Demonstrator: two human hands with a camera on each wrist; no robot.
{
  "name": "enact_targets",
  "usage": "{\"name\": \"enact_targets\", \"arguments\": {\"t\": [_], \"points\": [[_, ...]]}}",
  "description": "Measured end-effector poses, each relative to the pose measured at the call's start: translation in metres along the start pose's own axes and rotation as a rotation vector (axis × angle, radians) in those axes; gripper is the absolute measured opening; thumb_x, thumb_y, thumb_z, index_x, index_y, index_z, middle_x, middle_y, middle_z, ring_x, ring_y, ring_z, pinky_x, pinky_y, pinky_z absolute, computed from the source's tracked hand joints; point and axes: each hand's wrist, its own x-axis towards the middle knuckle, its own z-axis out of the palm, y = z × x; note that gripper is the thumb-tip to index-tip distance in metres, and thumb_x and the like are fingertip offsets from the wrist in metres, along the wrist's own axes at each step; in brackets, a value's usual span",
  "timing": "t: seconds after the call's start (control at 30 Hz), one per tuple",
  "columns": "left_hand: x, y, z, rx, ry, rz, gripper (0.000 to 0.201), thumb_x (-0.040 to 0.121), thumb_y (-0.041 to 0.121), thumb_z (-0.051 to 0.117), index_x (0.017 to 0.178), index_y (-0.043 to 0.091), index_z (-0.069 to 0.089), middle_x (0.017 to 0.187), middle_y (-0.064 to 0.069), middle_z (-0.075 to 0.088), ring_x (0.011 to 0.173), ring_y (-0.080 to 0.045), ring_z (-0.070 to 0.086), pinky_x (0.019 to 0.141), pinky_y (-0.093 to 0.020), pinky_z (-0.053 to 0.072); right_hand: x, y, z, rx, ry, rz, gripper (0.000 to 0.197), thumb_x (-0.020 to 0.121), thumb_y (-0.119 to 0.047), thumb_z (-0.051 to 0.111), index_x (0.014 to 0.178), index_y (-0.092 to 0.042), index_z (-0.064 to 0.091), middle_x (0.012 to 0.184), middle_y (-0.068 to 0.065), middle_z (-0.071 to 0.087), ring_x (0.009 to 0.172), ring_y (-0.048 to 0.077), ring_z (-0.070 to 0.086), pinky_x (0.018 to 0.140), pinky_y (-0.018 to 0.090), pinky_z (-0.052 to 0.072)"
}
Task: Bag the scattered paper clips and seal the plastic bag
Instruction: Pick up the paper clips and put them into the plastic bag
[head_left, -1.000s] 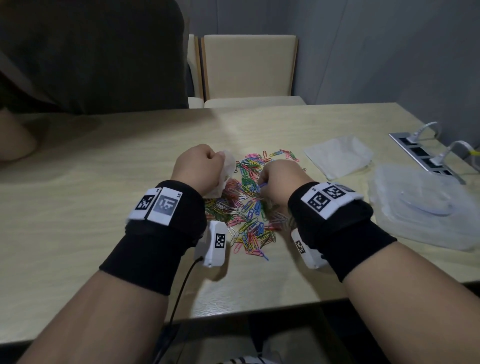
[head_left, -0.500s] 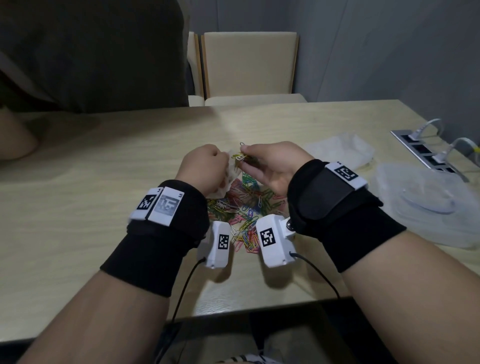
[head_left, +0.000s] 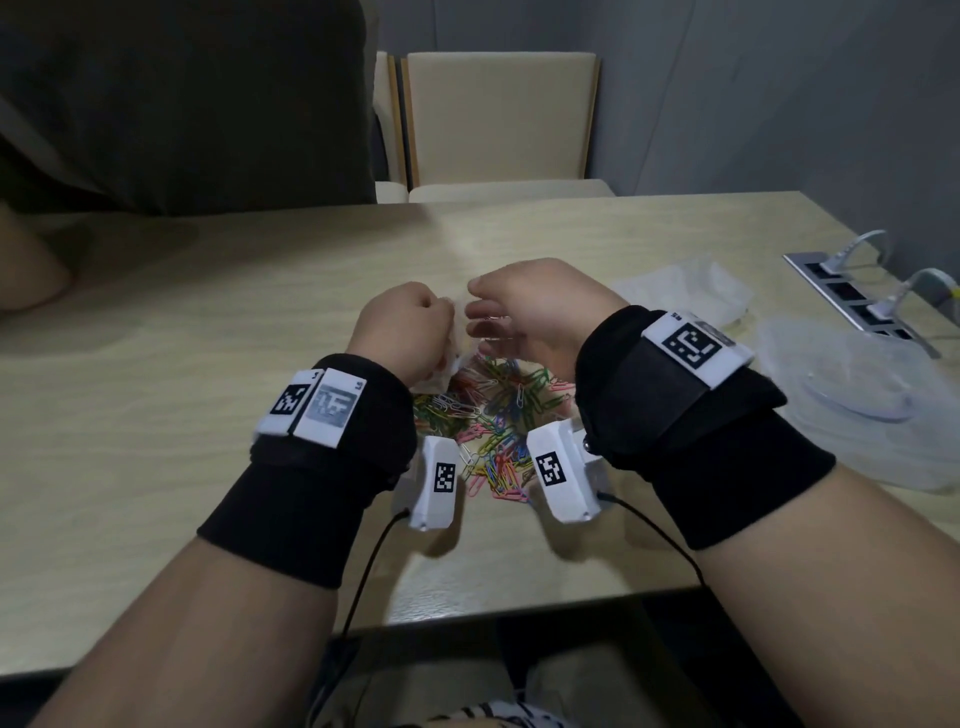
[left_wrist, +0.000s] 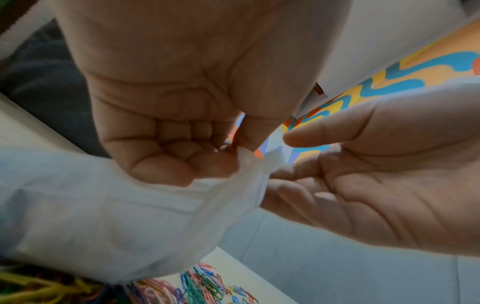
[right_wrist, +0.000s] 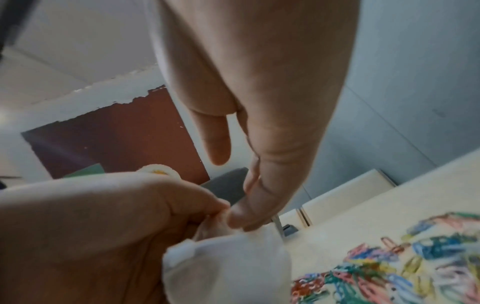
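Observation:
A heap of coloured paper clips (head_left: 493, 415) lies on the pale wooden table (head_left: 156, 415), seen too in the left wrist view (left_wrist: 202, 288) and the right wrist view (right_wrist: 402, 267). Above the heap my left hand (head_left: 441, 322) pinches the rim of a small translucent plastic bag (head_left: 441, 374) between thumb and curled fingers (left_wrist: 207, 160). The bag (left_wrist: 103, 216) hangs down from that pinch. My right hand (head_left: 478, 322) is palm up beside it, its loosely straight fingers (left_wrist: 280, 185) touching the bag's mouth (right_wrist: 228, 263). No clip shows clearly in the right hand.
A second flat plastic bag (head_left: 685, 291) and a clear plastic lid (head_left: 857, 405) lie to the right. A power strip (head_left: 852, 296) with plugged cables sits at the far right. A beige chair (head_left: 498, 119) stands behind the table; another person's arm (head_left: 26, 270) rests at far left.
My right hand picked up clips from the heap, rose and turned palm up, and has brought its fingers to the bag's mouth. The left hand lifted slightly while holding the bag.

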Motion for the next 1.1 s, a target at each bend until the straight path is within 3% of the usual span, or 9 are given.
{"name": "enact_targets", "arguments": {"t": [0.1, 0.17, 0.23, 0.33, 0.43, 0.53, 0.7, 0.9, 1.1], "points": [[0.003, -0.005, -0.002, 0.0, 0.014, 0.009, 0.031, 0.096, 0.027, 0.047, 0.073, 0.008, 0.055, 0.082, -0.026, 0.066, 0.083, -0.043, 0.065, 0.082, -0.055, 0.054, -0.007, 0.006, -0.01, -0.194, 0.076, -0.065, 0.018, 0.092, -0.028, 0.06, 0.095, -0.01, 0.06, 0.096, 0.008, 0.063, 0.079, 0.02, 0.06, 0.071, 0.036, 0.05], [0.004, -0.008, -0.002, -0.002, 0.014, 0.007, 0.032, 0.095, 0.028, 0.047, 0.075, 0.005, 0.057, 0.086, -0.03, 0.066, 0.083, -0.045, 0.064, 0.082, -0.058, 0.054, -0.012, 0.015, -0.017, -0.46, 0.114, -0.087, 0.035, 0.089, -0.036, 0.062, 0.094, -0.002, 0.064, 0.09, 0.011, 0.065, 0.078, 0.021, 0.058, 0.076, 0.04, 0.054], [0.003, -0.009, -0.001, 0.004, 0.011, 0.003, 0.034, 0.095, 0.028, 0.046, 0.081, 0.0, 0.059, 0.089, -0.03, 0.065, 0.086, -0.044, 0.065, 0.083, -0.057, 0.054, -0.017, 0.025, -0.021, -0.839, 0.093, -0.049, 0.058, 0.084, -0.047, 0.064, 0.116, 0.001, 0.061, 0.102, 0.017, 0.067, 0.082, 0.021, 0.057, 0.082, 0.044, 0.054], [0.001, -0.01, 0.002, 0.037, -0.001, 0.01, 0.033, 0.096, 0.028, 0.046, 0.084, 0.0, 0.06, 0.091, -0.029, 0.066, 0.088, -0.042, 0.065, 0.085, -0.055, 0.055, -0.022, 0.042, -0.023, -1.253, -0.014, 0.145, 0.098, 0.069, -0.066, 0.071, 0.142, -0.012, 0.034, 0.133, 0.012, 0.047, 0.104, 0.026, 0.055, 0.078, 0.036, 0.049], [0.0, -0.011, 0.002, 0.073, -0.02, 0.014, 0.031, 0.097, 0.026, 0.044, 0.081, 0.003, 0.058, 0.09, -0.029, 0.067, 0.088, -0.042, 0.065, 0.085, -0.055, 0.054, -0.022, 0.057, -0.023, -1.405, -0.088, 0.22, 0.121, 0.055, -0.075, 0.073, 0.148, -0.022, 0.018, 0.138, 0.013, 0.033, 0.121, 0.035, 0.049, 0.088, 0.044, 0.048], [0.0, -0.011, 0.001, 0.093, -0.025, 0.014, 0.033, 0.097, 0.025, 0.044, 0.087, -0.002, 0.061, 0.092, -0.03, 0.067, 0.089, -0.042, 0.064, 0.085, -0.054, 0.054, -0.015, 0.064, -0.018, -1.401, -0.1, 0.241, 0.127, 0.05, -0.071, 0.079, 0.149, -0.026, 0.013, 0.143, 0.013, 0.024, 0.125, 0.039, 0.047, 0.094, 0.05, 0.048], [0.0, -0.013, 0.001, 0.095, -0.027, 0.004, 0.033, 0.095, 0.025, 0.045, 0.087, -0.003, 0.061, 0.091, -0.029, 0.068, 0.09, -0.042, 0.064, 0.086, -0.053, 0.054, -0.002, 0.063, -0.011, -1.364, -0.06, 0.184, 0.102, 0.068, -0.055, 0.079, 0.147, -0.019, 0.026, 0.143, 0.017, 0.025, 0.119, 0.038, 0.051, 0.091, 0.043, 0.048], [0.0, -0.015, 0.0, 0.069, -0.032, -0.004, 0.032, 0.094, 0.024, 0.045, 0.088, -0.003, 0.061, 0.091, -0.029, 0.068, 0.09, -0.043, 0.065, 0.085, -0.056, 0.054, 0.014, 0.061, -0.016, -1.415, -0.02, -0.078, 0.035, 0.089, -0.021, 0.064, 0.121, -0.009, 0.056, 0.114, 0.012, 0.062, 0.092, 0.027, 0.057, 0.071, 0.03, 0.045], [0.0, -0.014, 0.0, 0.039, -0.021, 0.004, 0.032, 0.093, 0.026, 0.047, 0.085, -0.003, 0.06, 0.089, -0.03, 0.068, 0.088, -0.044, 0.065, 0.083, -0.057, 0.055, 0.021, 0.056, -0.027, -1.428, 0.084, -0.095, 0.02, 0.091, -0.018, 0.06, 0.104, -0.006, 0.069, 0.103, 0.01, 0.069, 0.086, 0.024, 0.061, 0.069, 0.027, 0.046]]}}
